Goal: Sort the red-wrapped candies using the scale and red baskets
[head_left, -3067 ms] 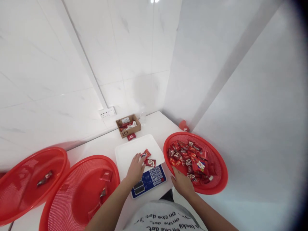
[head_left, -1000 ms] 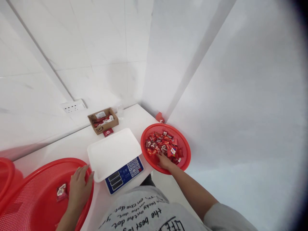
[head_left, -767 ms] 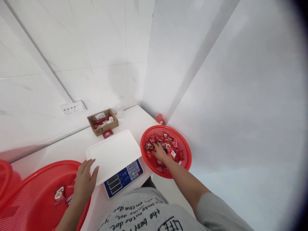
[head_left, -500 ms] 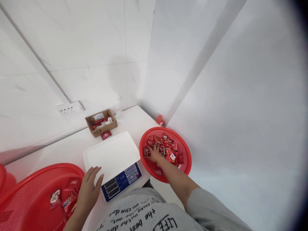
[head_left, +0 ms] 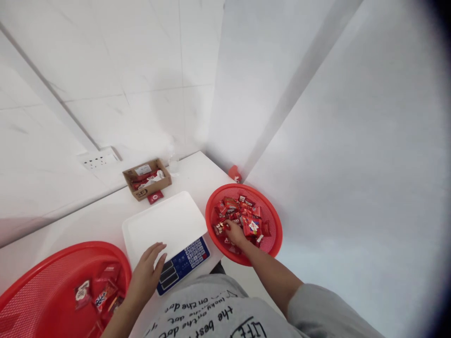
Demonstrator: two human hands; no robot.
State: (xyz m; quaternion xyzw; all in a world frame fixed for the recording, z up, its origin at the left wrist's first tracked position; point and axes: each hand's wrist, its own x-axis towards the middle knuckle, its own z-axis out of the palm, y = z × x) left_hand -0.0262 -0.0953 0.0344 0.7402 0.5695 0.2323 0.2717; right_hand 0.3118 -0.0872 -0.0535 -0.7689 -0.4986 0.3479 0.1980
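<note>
My right hand (head_left: 235, 234) is inside the right red basket (head_left: 276, 213), its fingers pinched on a small wrapped packet (head_left: 221, 229) near the basket's left side. Around it lie several red wrapped packets, among them a larger one with a white star shape (head_left: 252, 227). My left hand (head_left: 151, 266) hovers at the front left of the electronic scale (head_left: 186, 258), fingers apart and holding nothing. The scale's white pan (head_left: 162, 225) has nothing on it.
At the lower left, another red basket (head_left: 35, 277) holds several wrapped packets (head_left: 82, 293). A cardboard box (head_left: 148, 180) with red packets stands at the back by the wall, a red packet (head_left: 155, 197) before it. A clear container (head_left: 173, 165) and a red object (head_left: 234, 173) are near the corner.
My right hand has drawn back slightly and its spread fingers have closed on a packet. My left hand has shifted right, further over the scale's front.
</note>
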